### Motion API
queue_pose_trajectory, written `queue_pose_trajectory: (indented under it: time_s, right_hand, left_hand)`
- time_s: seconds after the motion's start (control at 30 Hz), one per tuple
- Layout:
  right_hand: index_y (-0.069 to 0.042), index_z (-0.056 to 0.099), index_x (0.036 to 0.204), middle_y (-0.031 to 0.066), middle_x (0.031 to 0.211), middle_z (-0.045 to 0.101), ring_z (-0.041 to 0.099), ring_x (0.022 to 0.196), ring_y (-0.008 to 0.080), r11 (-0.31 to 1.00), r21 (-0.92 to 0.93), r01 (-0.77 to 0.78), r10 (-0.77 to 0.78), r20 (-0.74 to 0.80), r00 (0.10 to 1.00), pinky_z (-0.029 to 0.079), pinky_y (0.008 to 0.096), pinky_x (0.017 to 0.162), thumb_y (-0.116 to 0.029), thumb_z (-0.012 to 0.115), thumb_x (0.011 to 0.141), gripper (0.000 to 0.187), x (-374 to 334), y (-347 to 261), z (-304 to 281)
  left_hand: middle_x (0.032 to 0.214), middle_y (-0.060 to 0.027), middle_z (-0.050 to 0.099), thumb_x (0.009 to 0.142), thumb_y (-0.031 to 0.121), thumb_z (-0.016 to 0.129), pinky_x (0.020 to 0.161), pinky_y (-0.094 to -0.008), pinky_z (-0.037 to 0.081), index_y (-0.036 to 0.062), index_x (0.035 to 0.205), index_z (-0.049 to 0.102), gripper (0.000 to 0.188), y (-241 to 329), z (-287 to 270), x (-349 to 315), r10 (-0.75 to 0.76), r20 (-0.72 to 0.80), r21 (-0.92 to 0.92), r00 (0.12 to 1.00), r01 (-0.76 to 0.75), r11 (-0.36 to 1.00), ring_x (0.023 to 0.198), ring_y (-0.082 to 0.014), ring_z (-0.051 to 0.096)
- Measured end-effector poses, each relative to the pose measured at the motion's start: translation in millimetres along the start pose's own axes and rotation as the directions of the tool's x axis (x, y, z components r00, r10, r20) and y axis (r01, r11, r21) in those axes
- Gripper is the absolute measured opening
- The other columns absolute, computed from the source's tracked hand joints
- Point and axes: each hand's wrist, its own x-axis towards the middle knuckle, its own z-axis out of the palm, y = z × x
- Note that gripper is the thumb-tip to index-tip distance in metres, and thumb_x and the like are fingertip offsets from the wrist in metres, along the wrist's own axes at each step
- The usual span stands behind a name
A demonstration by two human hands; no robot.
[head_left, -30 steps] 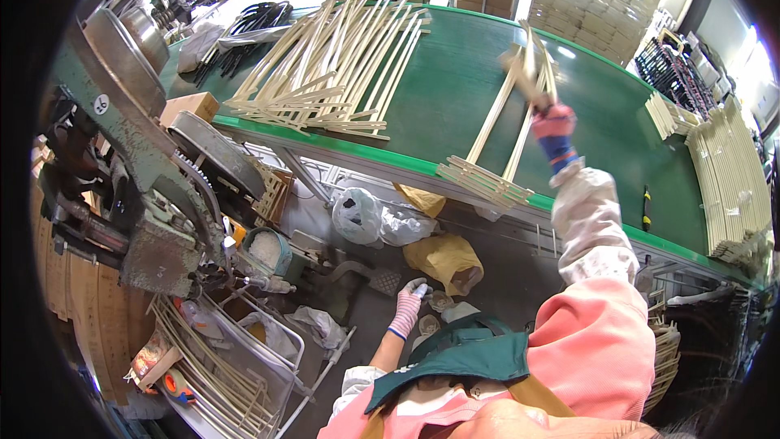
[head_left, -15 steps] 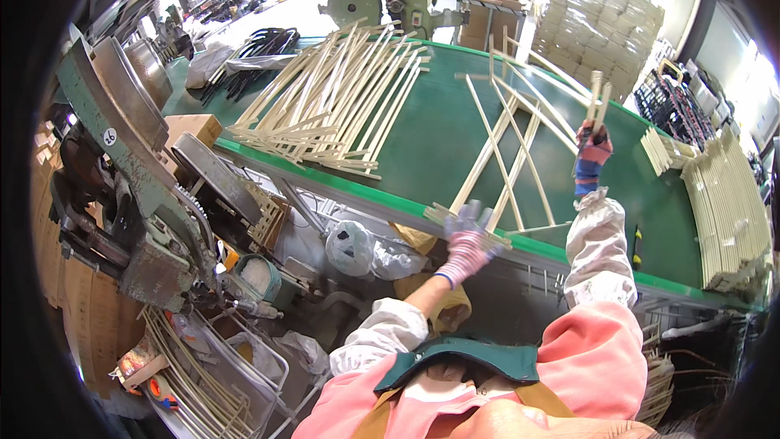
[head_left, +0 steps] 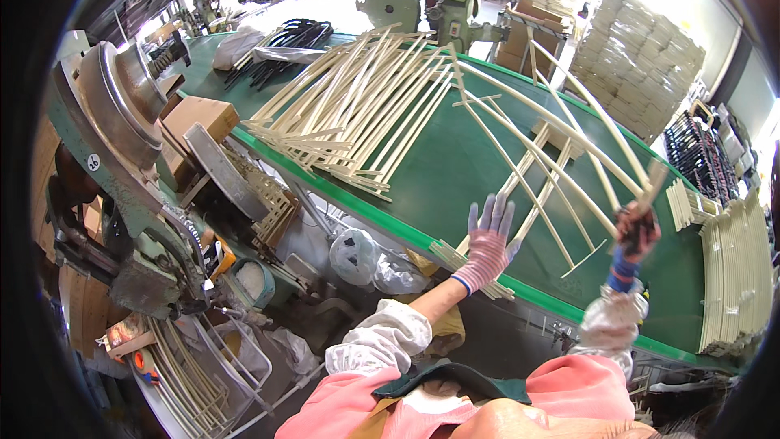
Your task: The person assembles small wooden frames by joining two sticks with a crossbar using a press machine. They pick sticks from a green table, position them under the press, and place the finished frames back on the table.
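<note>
Position of the raised pale frame [head_left: 552,119], as the head view gives it: over the green table [head_left: 439,154], its long thin rails slanting from upper left down to my right hand [head_left: 638,232]. Half a second earlier that hand stood farther from my body; it has since swung nearer and to the right, bringing the frame along. The right hand is blurred but appears narrow, closed around the gathered near ends; which pieces lie inside the grip, I cannot tell. My left hand [head_left: 490,248], below the table edge one second ago, is now up over the near end of the lying frame [head_left: 471,268], palm down, fingers spread wide, grasping nothing that I can see; whether it presses or only hovers, I cannot tell. The lying frame extends away from me, partly behind the raised one. I judge the change to mean that each hand now attends to its own frame. The loose pile [head_left: 345,114] remains to the left, the neat stack [head_left: 735,260] to the right, both untouched.
</note>
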Motion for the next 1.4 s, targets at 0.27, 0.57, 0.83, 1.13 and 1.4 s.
queue_pose_trajectory:
  time_s: [0.27,0.57,0.83,1.13,1.4]
  right_hand:
    - [0.003,0.051,0.107,0.0114,0.082,0.057,0.051,0.057,0.014,0.908,-0.365,-0.204,0.157,-0.155,0.975,0.041,0.0235,0.045,-0.025,0.055,0.089,0.034,17.3,-120.7,-55.2]
    - [-0.001,0.05,0.114,0.0082,0.084,0.058,0.052,0.06,0.0118,0.776,-0.606,-0.175,0.219,-0.001,0.976,0.043,0.0243,0.048,-0.026,0.053,0.09,0.034,67.7,-120.7,31.9]
    - [-0.002,0.048,0.121,0.0062,0.088,0.06,0.056,0.064,0.0116,0.65,-0.172,-0.74,0.596,0.72,0.356,0.047,0.0251,0.052,-0.019,0.053,0.091,0.035,-8.7,-36.9,311.4]
    - [0.006,0.053,0.118,0.0113,0.085,0.064,0.061,0.072,0.0142,0.226,-0.515,-0.827,0.429,0.815,-0.39,0.05,0.0266,0.065,-0.012,0.06,0.084,0.04,-168.6,63.2,491.7]
    - [0.009,0.052,0.117,0.0184,0.094,0.065,0.065,0.078,0.0188,0.163,-0.571,-0.805,0.411,0.781,-0.471,0.052,0.0277,0.073,-0.006,0.056,0.085,0.036,-221.1,71.6,525.7]
  left_hand:
    - [0.138,-0.0205,0.035,0.08,0.045,0.057,0.102,-0.0641,0.009,0.0057,0.129,0.041,0.064,50.8,-122.4,31.9,0.144,-0.384,-0.013,0.912,-0.161,0.987,0.132,-0.0368,0.029]
    - [0.092,-0.0021,0.046,0.075,0.041,0.055,0.09,-0.0564,0.027,0.0145,0.076,0.039,0.031,44.9,-182.7,-73.2,0.046,-0.535,0.229,0.844,0.093,0.969,0.084,-0.0196,0.047]
    - [0.126,-0.0212,0.039,0.077,0.037,0.064,0.102,-0.056,0.02,0.0001,0.124,0.041,0.064,-58.0,-221.9,-188.7,-0.267,-0.586,-0.044,0.765,0.299,0.953,0.117,-0.0399,0.037]
    - [0.11,-0.0115,0.057,0.085,0.017,0.061,0.084,-0.0305,0.042,-0.0008,0.123,0.046,0.045,-132.3,-267.4,-328.3,-0.819,-0.241,-0.862,0.52,0.272,0.427,0.097,-0.0213,0.055]
    - [0.083,-0.0028,0.064,0.088,0.025,0.061,0.069,-0.0245,0.046,0.0002,0.103,0.064,0.029,-157.7,-278.8,-366.5,-0.948,0.155,-0.982,0.276,0.147,-0.118,0.076,-0.0094,0.057]
